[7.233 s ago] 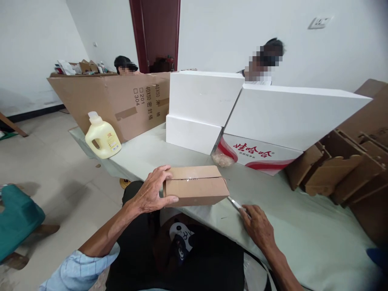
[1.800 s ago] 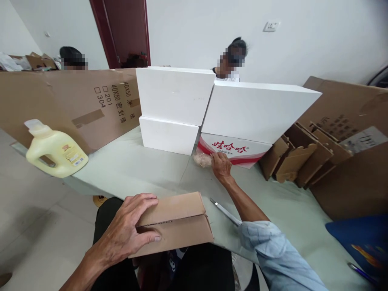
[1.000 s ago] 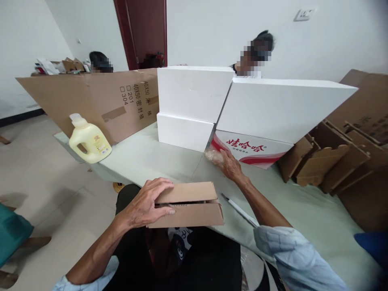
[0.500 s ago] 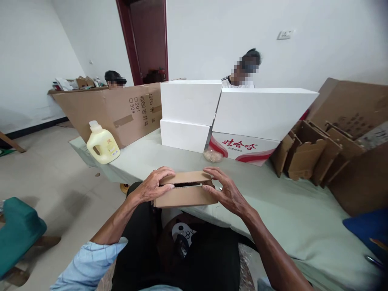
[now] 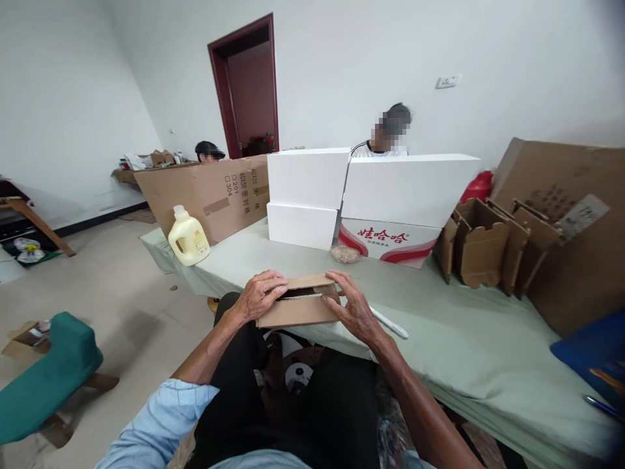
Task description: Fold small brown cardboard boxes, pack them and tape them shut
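Note:
A small brown cardboard box (image 5: pixel 295 311) sits at the near edge of the table (image 5: pixel 459 339), its top flaps slightly parted. My left hand (image 5: pixel 261 296) grips its left end with fingers over the top flap. My right hand (image 5: pixel 352 309) holds the right end, fingers curled over the top edge. A white-handled knife (image 5: pixel 389 323) lies on the table just right of my right hand. A small clear bag of pale stuff (image 5: pixel 344 253) rests further back.
White foam boxes (image 5: pixel 405 189) and a red-printed carton (image 5: pixel 388 240) stand across the table, with a person behind them. A yellow jug (image 5: pixel 189 237) and a big cardboard sheet (image 5: pixel 215 195) are at left, folded cartons (image 5: pixel 481 251) at right, a green stool (image 5: pixel 46 371) on the floor.
My right hand came back from the small bag to the box's right end, so both hands now hold the box. The view has tilted up and pulled back.

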Demonstrator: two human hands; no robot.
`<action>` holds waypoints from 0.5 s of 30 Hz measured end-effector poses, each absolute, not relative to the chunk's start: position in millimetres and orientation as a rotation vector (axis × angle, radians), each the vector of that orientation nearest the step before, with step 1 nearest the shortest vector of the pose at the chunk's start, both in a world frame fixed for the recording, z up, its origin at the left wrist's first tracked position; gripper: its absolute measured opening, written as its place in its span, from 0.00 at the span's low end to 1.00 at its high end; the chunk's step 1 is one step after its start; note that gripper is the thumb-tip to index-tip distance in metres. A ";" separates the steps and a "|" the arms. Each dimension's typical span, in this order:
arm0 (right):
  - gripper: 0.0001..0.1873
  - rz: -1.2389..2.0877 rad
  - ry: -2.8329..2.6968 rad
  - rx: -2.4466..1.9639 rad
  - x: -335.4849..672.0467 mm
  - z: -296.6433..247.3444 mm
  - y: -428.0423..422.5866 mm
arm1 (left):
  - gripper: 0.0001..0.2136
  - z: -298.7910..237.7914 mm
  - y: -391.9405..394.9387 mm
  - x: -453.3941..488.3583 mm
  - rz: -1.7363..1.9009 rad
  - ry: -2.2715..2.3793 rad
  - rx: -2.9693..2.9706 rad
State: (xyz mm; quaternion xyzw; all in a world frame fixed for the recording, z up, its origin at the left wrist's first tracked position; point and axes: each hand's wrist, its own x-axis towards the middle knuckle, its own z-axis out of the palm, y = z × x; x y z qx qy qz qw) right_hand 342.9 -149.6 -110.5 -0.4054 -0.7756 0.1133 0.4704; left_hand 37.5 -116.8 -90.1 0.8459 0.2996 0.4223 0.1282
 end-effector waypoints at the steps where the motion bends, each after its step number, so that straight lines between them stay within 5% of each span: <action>1: 0.24 0.270 -1.901 -0.996 341.8 -111.1 -150.5 | 0.14 -90.1 -116.5 38.2 1.231 0.864 2.426; 15: 0.22 0.251 -1.844 -1.043 333.1 -114.9 -162.5 | 0.13 -84.9 -124.8 36.4 1.299 0.853 2.221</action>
